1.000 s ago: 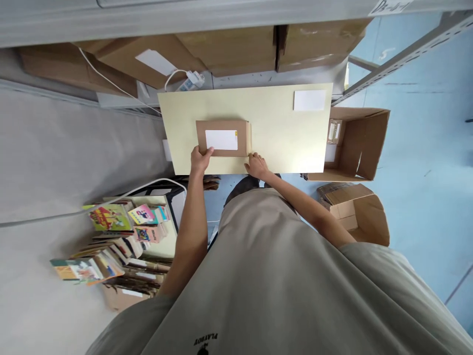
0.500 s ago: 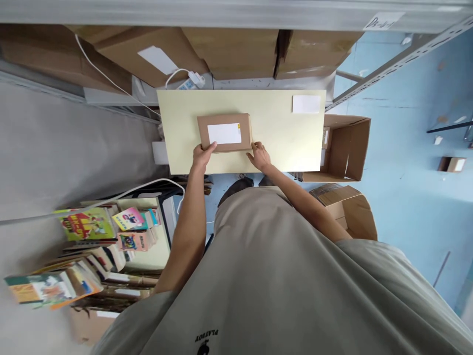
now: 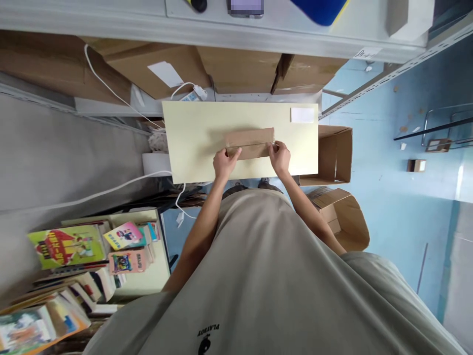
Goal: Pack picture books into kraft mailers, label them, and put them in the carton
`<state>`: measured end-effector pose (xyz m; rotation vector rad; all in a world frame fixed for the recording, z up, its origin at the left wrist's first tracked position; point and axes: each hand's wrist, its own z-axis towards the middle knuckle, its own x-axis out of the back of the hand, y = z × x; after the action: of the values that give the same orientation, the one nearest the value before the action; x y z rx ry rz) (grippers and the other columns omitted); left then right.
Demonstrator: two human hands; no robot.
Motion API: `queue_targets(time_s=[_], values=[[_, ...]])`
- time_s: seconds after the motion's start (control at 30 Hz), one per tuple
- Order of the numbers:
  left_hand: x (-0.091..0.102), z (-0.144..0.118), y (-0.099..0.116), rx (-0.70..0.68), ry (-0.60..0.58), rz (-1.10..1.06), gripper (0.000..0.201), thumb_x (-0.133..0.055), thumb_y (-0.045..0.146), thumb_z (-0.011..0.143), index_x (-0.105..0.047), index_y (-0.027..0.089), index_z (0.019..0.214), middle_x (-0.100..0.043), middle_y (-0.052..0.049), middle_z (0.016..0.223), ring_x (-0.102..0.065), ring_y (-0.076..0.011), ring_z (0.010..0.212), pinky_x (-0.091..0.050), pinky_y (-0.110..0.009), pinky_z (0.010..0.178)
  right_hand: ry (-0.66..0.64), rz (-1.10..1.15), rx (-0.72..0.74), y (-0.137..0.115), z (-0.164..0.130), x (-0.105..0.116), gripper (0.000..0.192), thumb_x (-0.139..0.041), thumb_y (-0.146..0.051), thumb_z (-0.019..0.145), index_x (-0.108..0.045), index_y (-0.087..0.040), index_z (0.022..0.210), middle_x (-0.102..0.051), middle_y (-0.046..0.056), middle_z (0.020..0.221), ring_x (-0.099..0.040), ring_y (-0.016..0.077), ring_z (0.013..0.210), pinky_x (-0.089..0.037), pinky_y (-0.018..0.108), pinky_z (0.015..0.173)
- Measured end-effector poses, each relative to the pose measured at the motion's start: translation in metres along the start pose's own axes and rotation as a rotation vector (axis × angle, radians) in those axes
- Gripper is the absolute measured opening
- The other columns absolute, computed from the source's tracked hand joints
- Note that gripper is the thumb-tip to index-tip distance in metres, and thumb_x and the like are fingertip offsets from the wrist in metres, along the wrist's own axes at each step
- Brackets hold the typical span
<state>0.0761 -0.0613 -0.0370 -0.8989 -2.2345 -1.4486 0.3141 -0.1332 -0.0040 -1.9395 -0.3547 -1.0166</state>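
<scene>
A small brown cardboard box (image 3: pixel 252 144) is held between my two hands over the pale yellow tabletop (image 3: pixel 199 165). A long narrow face with a taped seam points up at me, and its white label is out of sight. My left hand (image 3: pixel 223 161) grips the left end, thumb on the near face. At the right end my right hand (image 3: pixel 280 156) holds the corner between thumb and fingers. A blank white paper (image 3: pixel 302 115) lies at the table's far right corner.
Large cartons (image 3: pixel 238 69) line the shelf behind the table, beside a power strip (image 3: pixel 191 96). Open cardboard boxes (image 3: pixel 343 155) stand on the floor at right. Books (image 3: pixel 70 244) are piled at lower left. A white cable (image 3: pixel 111 190) crosses the left side.
The box has been tipped from its labelled face onto view of a narrow taped side and shifted right. My right hand has closed on its right end. The camera view has shifted somewhat.
</scene>
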Motion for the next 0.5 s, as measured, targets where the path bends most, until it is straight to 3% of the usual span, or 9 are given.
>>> queue_targets(time_s=[0.17, 0.27, 0.37, 0.5], values=[[-0.020, 0.018, 0.013, -0.076, -0.003, 0.021, 0.058, -0.086, 0.078, 0.092, -0.081, 0.020, 0.097, -0.085, -0.024, 0.111, -0.077, -0.0476, 0.129, -0.058, -0.054, 0.113, -0.027, -0.067, -0.146, -0.008, 0.010, -0.006, 0.049, -0.067, -0.072, 0.111, -0.067, -0.024, 0.113, -0.084, 0.018, 0.108, -0.079, 0.0359, 0.104, -0.060, 0.046, 0.098], [-0.026, 0.040, 0.013, 0.002, -0.081, -0.009, 0.069, -0.083, 0.089, 0.088, -0.081, 0.020, 0.093, -0.085, -0.026, 0.105, -0.077, -0.0509, 0.132, -0.058, -0.056, 0.113, -0.056, -0.063, -0.168, -0.009, 0.020, -0.004, 0.046, -0.068, -0.070, 0.112, -0.060, -0.028, 0.094, -0.080, 0.013, 0.096, -0.076, 0.0316, 0.094, -0.057, 0.040, 0.089], [-0.027, 0.059, 0.006, 0.040, -0.159, -0.045, 0.068, -0.084, 0.089, 0.087, -0.080, 0.021, 0.090, -0.084, -0.024, 0.100, -0.077, -0.0507, 0.132, -0.058, -0.053, 0.112, -0.083, -0.056, -0.167, -0.005, 0.028, 0.000, 0.049, -0.064, -0.063, 0.115, -0.052, -0.030, 0.081, -0.072, 0.008, 0.083, -0.071, 0.0265, 0.085, -0.053, 0.037, 0.082], [-0.020, 0.074, -0.005, -0.022, -0.203, -0.084, 0.063, -0.077, 0.085, 0.095, -0.078, 0.023, 0.081, -0.080, -0.020, 0.085, -0.080, -0.0498, 0.123, -0.060, -0.053, 0.108, -0.085, -0.011, -0.133, 0.002, 0.035, 0.006, 0.062, -0.048, -0.068, 0.120, -0.043, -0.031, 0.071, -0.054, 0.001, 0.069, -0.056, 0.0204, 0.073, -0.046, 0.034, 0.072]])
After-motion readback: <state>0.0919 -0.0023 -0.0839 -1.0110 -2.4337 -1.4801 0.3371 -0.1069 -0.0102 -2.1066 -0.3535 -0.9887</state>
